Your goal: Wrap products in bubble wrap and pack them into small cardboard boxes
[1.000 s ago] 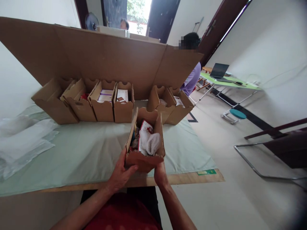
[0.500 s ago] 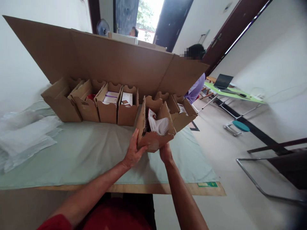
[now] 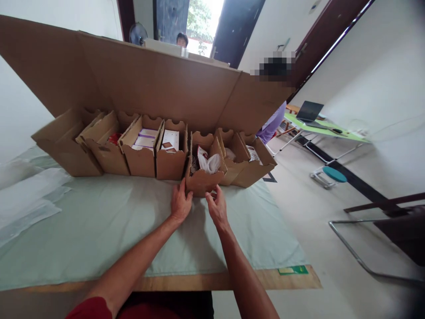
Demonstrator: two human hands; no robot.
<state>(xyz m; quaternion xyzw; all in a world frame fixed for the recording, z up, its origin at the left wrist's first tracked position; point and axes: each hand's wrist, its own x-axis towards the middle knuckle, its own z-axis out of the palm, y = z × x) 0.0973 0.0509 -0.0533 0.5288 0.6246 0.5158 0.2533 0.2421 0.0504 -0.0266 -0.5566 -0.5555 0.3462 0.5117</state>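
A cardboard box [image 3: 201,185] stands on the cloth, slightly forward of its neighbours, with a white plastic bag [image 3: 211,164] and a red-and-white packet inside. My left hand [image 3: 181,204] is at its lower left front corner, fingers along the side and thumb against the front. Near the lower right front corner is my right hand [image 3: 217,207], its thumb and fingers apart and the tips at the cardboard. Whether those tips press on it is hard to tell. Left of this box, an open box [image 3: 171,166] holds a white carton.
More open boxes [image 3: 141,163] line up left and right, some with cartons inside. A tall cardboard panel [image 3: 166,84] rises behind. Clear plastic bags [image 3: 36,190] lie at left on the green cloth [image 3: 133,239]. A person [image 3: 272,119] is beyond the panel.
The cardboard box has moved away from me and down into the gap in the row. My right hand has come from beneath it to its front, with fingers parted.
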